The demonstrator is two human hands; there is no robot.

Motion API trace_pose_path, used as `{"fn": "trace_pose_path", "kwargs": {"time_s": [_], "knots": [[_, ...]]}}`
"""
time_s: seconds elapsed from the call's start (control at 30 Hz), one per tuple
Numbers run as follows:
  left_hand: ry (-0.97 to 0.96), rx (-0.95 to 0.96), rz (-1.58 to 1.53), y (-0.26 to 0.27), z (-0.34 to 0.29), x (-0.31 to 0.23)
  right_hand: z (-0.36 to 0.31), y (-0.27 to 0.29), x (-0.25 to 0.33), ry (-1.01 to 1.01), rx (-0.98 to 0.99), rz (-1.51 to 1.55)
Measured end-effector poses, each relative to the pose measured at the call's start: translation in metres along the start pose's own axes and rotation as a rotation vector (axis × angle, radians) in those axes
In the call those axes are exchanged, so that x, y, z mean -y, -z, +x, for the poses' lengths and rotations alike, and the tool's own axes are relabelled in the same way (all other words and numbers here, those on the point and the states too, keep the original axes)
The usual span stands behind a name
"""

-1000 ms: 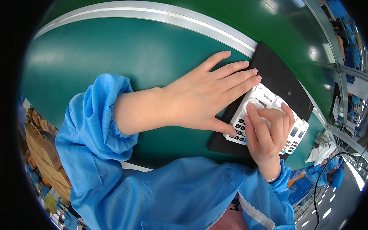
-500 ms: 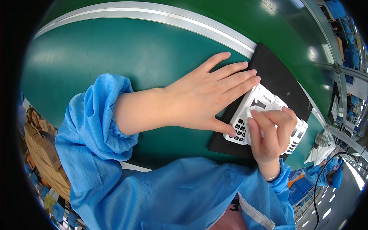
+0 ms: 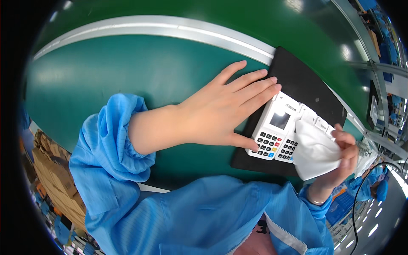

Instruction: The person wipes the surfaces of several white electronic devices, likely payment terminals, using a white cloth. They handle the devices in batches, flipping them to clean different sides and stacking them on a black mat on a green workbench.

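Note:
Several white payment terminals [image 3: 272, 129] with small screens and dark keypads lie side by side on a black mat [image 3: 293, 78]. My left hand [image 3: 223, 106] is spread flat, its thumb and fingertips touching the left edge of the leftmost one. A crumpled white cloth [image 3: 316, 151] hangs from my right hand [image 3: 343, 163], whose fingers are closed on its right side. The cloth covers much of the terminals to the right, so only their top ends and part of one keypad show. The leftmost screen and keys are uncovered.
The green tabletop [image 3: 93, 72] is bordered at the far side by a pale metal rail [image 3: 170, 29]. Beyond the right end are a white plastic bag [image 3: 366, 162], a black cable [image 3: 354, 208] and a person in blue [image 3: 376, 187]. Cardboard boxes [image 3: 59, 178] stand at the lower left.
My right hand has moved right, off the leftmost terminal, and the cloth is now spread over the terminals to the right. The left hand stays at the left edge.

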State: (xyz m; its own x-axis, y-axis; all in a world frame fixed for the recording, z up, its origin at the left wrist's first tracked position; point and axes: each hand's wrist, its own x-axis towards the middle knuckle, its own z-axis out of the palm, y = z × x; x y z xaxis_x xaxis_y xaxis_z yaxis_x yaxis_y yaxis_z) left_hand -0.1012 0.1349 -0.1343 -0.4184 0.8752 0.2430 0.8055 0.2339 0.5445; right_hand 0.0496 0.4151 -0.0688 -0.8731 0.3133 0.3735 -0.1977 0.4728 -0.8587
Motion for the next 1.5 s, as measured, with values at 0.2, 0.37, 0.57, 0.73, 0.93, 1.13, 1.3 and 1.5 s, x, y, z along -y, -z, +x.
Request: {"fn": "trace_pose_path", "kwargs": {"time_s": [0.2, 0.37, 0.57, 0.73, 0.93, 1.13, 1.3, 1.5], "knots": [[-0.004, 0.063, 0.019, 0.006, 0.008, 0.001, -0.008, 0.172, -0.051, -0.195, -0.605, 0.231], [0.026, 0.134, 0.05, 0.013, 0.013, -0.003, -0.008, 0.209, -0.102, 0.144, -0.397, -1.248], [0.066, 0.208, 0.001, 0.02, 0.006, 0.006, -0.018, 0.182, -0.115, -0.109, -0.827, -0.563], [0.082, 0.238, 0.007, 0.023, 0.003, 0.01, -0.009, 0.173, -0.116, -0.089, -0.759, -0.289], [0.098, 0.259, 0.0, 0.027, 0.006, 0.016, -0.013, 0.185, -0.117, -0.298, -0.653, -0.425], [0.134, 0.232, -0.039, 0.028, 0.011, 0.018, -0.012, 0.183, -0.121, -0.333, -0.593, -0.456], [0.237, 0.208, -0.137, 0.03, 0.015, 0.018, -0.011, 0.196, -0.108, -0.44, -0.745, 0.04], [0.273, 0.158, -0.101, 0.028, 0.016, 0.016, -0.018, 0.207, -0.106, -0.168, -0.804, -0.083]]}}
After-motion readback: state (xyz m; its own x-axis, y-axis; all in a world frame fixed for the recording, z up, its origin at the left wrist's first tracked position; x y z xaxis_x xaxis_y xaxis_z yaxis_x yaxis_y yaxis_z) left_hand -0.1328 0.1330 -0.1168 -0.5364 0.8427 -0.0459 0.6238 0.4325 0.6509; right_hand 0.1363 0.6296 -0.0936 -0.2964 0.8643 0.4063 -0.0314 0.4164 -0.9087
